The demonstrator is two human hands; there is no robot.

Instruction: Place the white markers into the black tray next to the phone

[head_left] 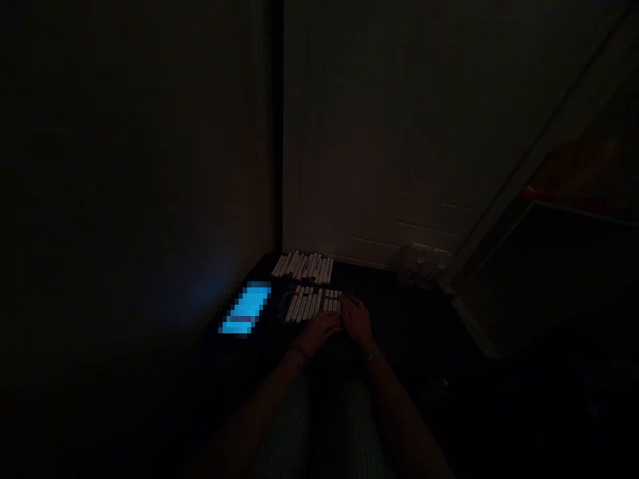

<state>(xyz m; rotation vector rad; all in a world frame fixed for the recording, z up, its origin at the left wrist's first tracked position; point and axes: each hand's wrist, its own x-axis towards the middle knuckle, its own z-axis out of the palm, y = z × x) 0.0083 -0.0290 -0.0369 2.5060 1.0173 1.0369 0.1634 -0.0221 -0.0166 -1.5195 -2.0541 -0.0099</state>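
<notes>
The room is very dark. On the dark floor lie two rows of white markers: a far row (303, 265) by the wall and a near row (309, 303). My left hand (323, 330) and my right hand (356, 318) rest together at the right end of the near row. The right fingertips touch the last markers there. Whether either hand grips a marker is too dim to tell.
A glowing blue screen (246, 308) lies on the floor left of the markers. A wall stands to the left, a pale door (399, 166) ahead, and a dark piece of furniture (549, 279) to the right. Small clear containers (422, 269) sit by the door's base.
</notes>
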